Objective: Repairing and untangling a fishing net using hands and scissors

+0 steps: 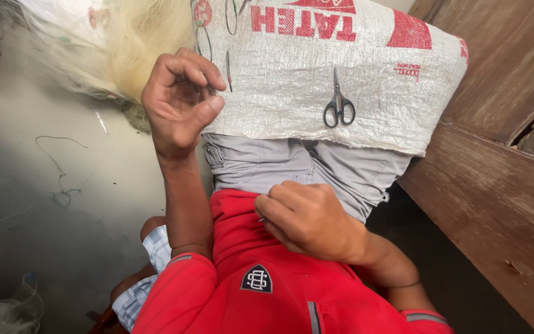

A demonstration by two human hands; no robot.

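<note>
Left hand (180, 102) raised, fingers curled; right hand (307, 219) pinched.

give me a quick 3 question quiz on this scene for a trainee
1. True or false: the scissors lie shut on the woven sack spread over the person's lap.
2. Which hand is raised beside the pale netting? A) left hand B) right hand
3. Fill in: the right hand rests against the red ____.

Key
1. True: nobody is holding them; they lie apart from both hands.
2. A: its fingers curl toward the thumb as if pinching something too fine to make out.
3. shirt: the hand is closed low at the waist, a thin metal tip showing at its fingers.
</note>
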